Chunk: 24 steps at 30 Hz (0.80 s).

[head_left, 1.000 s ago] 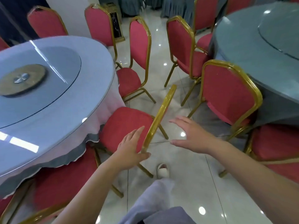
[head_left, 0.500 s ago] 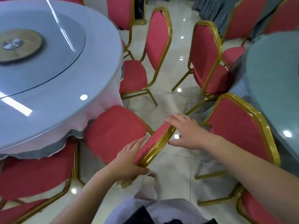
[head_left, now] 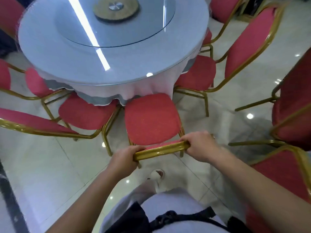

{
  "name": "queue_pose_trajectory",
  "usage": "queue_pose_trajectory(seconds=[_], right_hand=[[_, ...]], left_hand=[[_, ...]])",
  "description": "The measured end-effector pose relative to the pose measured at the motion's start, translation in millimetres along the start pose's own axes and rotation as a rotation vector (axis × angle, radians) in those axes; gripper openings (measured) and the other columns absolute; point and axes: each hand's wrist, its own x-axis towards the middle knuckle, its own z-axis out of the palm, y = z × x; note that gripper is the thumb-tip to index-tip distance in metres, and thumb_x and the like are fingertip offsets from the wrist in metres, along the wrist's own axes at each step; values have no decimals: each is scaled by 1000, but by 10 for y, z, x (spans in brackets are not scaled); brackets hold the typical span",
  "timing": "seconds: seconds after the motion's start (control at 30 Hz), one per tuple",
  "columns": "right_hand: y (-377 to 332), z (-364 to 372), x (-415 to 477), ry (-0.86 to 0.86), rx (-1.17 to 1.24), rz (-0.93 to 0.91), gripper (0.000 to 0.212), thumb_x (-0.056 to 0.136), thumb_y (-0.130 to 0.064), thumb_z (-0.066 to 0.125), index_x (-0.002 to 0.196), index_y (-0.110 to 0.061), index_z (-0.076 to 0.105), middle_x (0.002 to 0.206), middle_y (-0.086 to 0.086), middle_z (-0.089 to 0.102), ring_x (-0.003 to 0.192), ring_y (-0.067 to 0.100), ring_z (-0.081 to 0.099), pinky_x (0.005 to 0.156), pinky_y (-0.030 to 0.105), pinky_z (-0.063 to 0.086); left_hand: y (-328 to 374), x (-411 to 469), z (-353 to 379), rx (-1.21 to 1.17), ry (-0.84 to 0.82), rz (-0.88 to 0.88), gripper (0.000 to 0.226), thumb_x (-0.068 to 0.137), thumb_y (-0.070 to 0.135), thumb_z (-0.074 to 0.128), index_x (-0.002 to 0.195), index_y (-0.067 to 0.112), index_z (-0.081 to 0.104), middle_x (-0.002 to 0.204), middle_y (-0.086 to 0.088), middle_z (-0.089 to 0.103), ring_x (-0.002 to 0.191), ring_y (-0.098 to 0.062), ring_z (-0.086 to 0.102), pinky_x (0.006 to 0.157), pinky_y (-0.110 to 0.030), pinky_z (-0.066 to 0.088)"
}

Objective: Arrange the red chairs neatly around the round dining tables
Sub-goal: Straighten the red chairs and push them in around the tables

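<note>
left hand [head_left: 125,154] and right hand [head_left: 198,145] both curled tight round chair [head_left: 151,120] back rail, seat at table [head_left: 50,52] 6 o'clock edge

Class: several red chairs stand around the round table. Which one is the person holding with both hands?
The chair directly before the person: left hand and right hand grip its gold top rail. No other chair is touched.

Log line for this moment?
left hand: grips chair backrest | right hand: grips chair backrest | seat: front edge at tablecloth
</note>
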Motion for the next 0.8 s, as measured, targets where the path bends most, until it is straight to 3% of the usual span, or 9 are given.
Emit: queue_pose_trajectory(seconds=[0.1, 0.17, 0.3, 0.43, 0.53, 0.7, 0.8], right_hand=[[151, 28, -95, 54, 55, -11, 22, 86, -29, 62, 103, -37, 73, 91, -16, 71, 94, 12, 62, 103, 40, 38], [321, 37, -126, 79, 74, -8, 16, 87, -33, 63, 100, -38, 72, 92, -18, 69, 103, 10, 60, 114, 47, 27], [546, -10, -117, 87, 70, 81, 18, 87, -35, 65, 104, -43, 67, 131, -18, 58, 144, 19, 30, 116, 62, 4], [610, -157, 120, 24, 58, 119, 27, 87, -24, 67, 105, -44, 66, 149, -10, 43, 150, 27, 13, 115, 67, 0], [657, -307, 377, 19, 47, 154, 40, 88, -10, 62, 105, -46, 65, 151, -9, 40, 150, 25, 13, 114, 70, 8], [773, -597, 758, -22, 56, 139, 35, 90, -15, 58, 99, -48, 63, 136, -14, 51, 136, 20, 33, 110, 63, 20], [794, -546, 766, 2, 45, 146, 34, 89, -13, 60, 98, -46, 66, 130, -16, 52, 133, 17, 36, 110, 64, 19]], left_hand=[[166, -30, 102, -3, 31, -27, 63, 80, 5, 57, 125, 48, 61, 102, 16, 67, 82, -8, 56, 64, -24, 46], [304, -15, 161, -15, 24, -23, 64, 79, 6, 59, 125, 49, 60, 104, 18, 66, 89, -9, 59, 68, -25, 48], [577, 67, 285, -39, 10, -29, 67, 78, 8, 55, 128, 53, 55, 102, 21, 64, 89, -9, 58, 67, -25, 44], [668, 249, 241, -62, -2, -66, 69, 78, 5, 50, 126, 55, 54, 83, 31, 53, 82, -6, 55, 61, -23, 44], [777, 473, 94, -41, 0, -82, 72, 77, 2, 45, 125, 54, 56, 85, 26, 56, 82, -10, 61, 65, -33, 55], [873, 826, -79, -64, -34, -71, 72, 78, 0, 40, 124, 53, 56, 85, 14, 63, 76, -13, 62, 67, -41, 59], [835, 855, -61, -69, -60, -68, 75, 77, -1, 39, 123, 57, 54, 78, 16, 61, 65, -11, 63, 51, -32, 55]])
